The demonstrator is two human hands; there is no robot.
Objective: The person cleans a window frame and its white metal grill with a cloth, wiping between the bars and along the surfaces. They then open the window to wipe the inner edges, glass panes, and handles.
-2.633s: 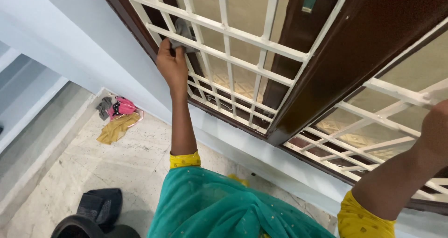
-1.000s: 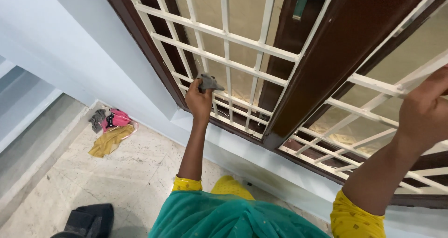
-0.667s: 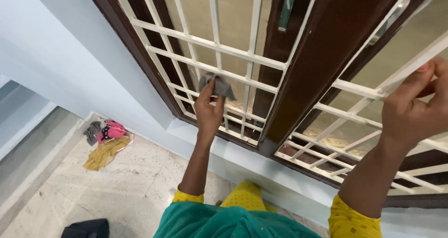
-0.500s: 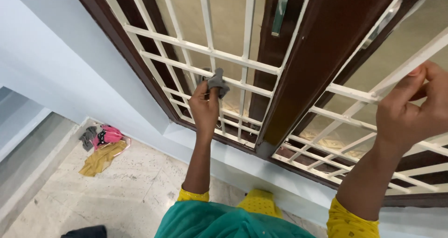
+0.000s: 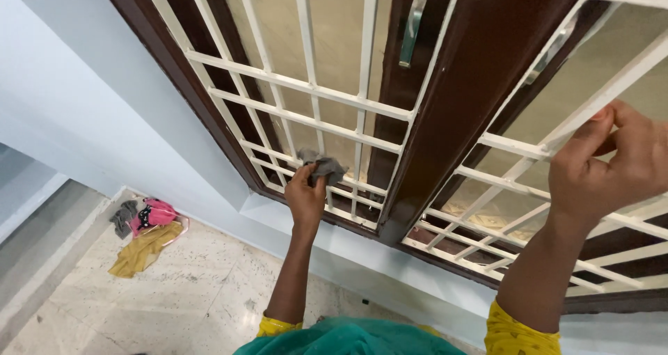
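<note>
Pale blue wall (image 5: pixel 83 97) and speckled stone floor (image 5: pixel 195 292), seen from above by the head camera; dark brown window frame (image 5: pixel 473 69) set with a white metal grille (image 5: pixel 313 90) over frosted beige panes. Left hand (image 5: pixel 306 195) reaching low on the left grille section, fingers clenched around a small grey cloth (image 5: pixel 321 165), pressing it against an upright bar near the bottom rail, seemingly to rub that bar. Right hand (image 5: pixel 605 167) raised higher on the right grille section, fingers curled and gripping a slanting white bar, thumb on top, apparently for steadying the body while leaning in. Metal window handle (image 5: pixel 413 22) above on the brown upright between both hands, untouched. Yellow sleeves and a teal garment (image 5: pixel 348 335) at the bottom edge. Well apart on the floor at left, against the wall, a small heap of rags (image 5: pixel 146 233): pink, grey and mustard yellow
</note>
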